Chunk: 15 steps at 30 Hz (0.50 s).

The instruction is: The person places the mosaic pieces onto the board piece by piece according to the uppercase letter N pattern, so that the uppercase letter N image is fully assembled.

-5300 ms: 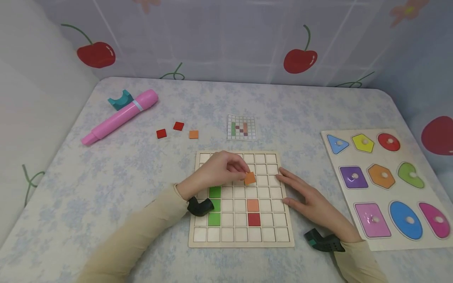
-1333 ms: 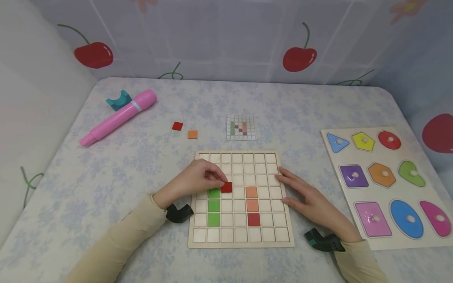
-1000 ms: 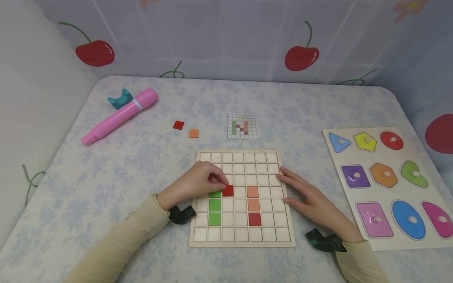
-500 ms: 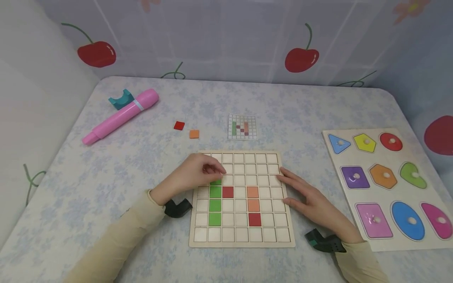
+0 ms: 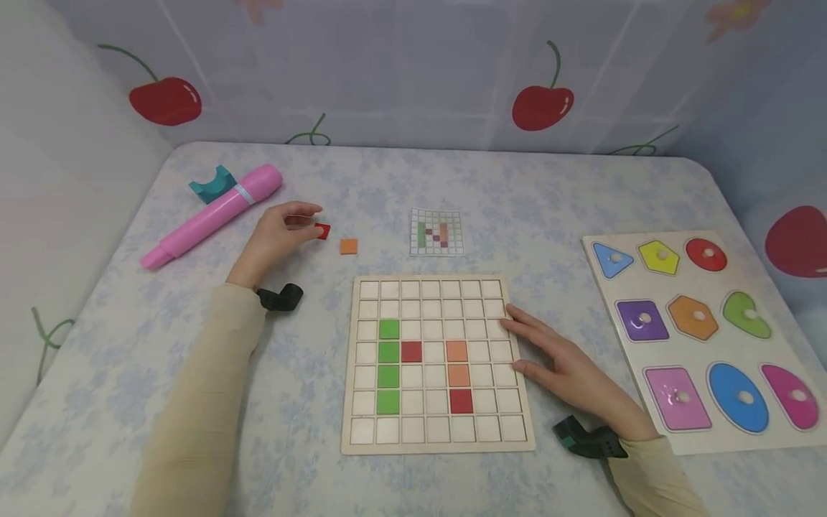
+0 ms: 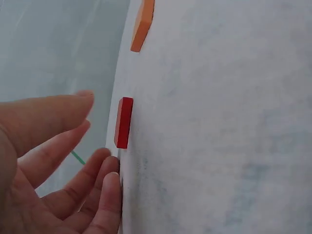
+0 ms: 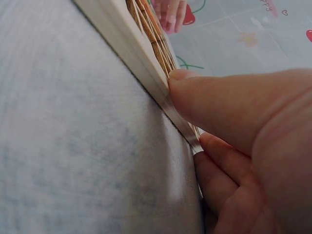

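My left hand (image 5: 278, 233) is at a loose red tile (image 5: 325, 231), its thumb tip overlapping it in the head view. In the left wrist view the thumb and fingers are spread, with that red tile (image 6: 124, 123) lying just beyond them. A loose orange tile (image 5: 349, 247) lies to its right. My right hand (image 5: 562, 362) rests with extended fingers on the right edge of the wooden grid board (image 5: 439, 448); the right wrist view shows the thumb on its rim (image 7: 141, 66). The board holds a column of several green tiles (image 5: 388, 352), two red tiles (image 5: 411, 352) and two orange tiles (image 5: 456, 362).
Behind the board lies a small printed pattern card (image 5: 436, 248). A pink pen-shaped toy (image 5: 207, 222) and a teal curved piece (image 5: 213, 187) lie at the back left. A knobbed shape puzzle (image 5: 659, 345) lies on the right.
A red tile that my left hand held now sits in the grid beside the green column. My left hand has moved from the board back and left to the loose red tile. My right hand stays put.
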{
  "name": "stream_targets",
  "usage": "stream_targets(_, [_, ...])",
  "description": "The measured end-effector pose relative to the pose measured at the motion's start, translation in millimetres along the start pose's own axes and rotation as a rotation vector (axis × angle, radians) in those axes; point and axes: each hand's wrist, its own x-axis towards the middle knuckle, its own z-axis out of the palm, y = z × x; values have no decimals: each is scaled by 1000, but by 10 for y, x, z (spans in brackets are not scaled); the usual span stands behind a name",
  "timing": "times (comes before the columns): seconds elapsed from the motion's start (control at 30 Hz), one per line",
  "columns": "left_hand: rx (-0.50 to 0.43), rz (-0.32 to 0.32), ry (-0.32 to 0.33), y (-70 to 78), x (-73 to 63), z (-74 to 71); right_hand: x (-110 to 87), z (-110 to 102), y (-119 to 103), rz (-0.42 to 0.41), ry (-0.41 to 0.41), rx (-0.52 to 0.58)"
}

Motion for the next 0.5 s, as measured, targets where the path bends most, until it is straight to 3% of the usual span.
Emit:
stream_targets(0.2, [117, 12, -30, -96, 90, -30, 4, -6, -18, 9, -3, 3])
stream_targets(0.5, [213, 92, 28, -74, 49, 42, 3, -3, 4, 11, -1, -13])
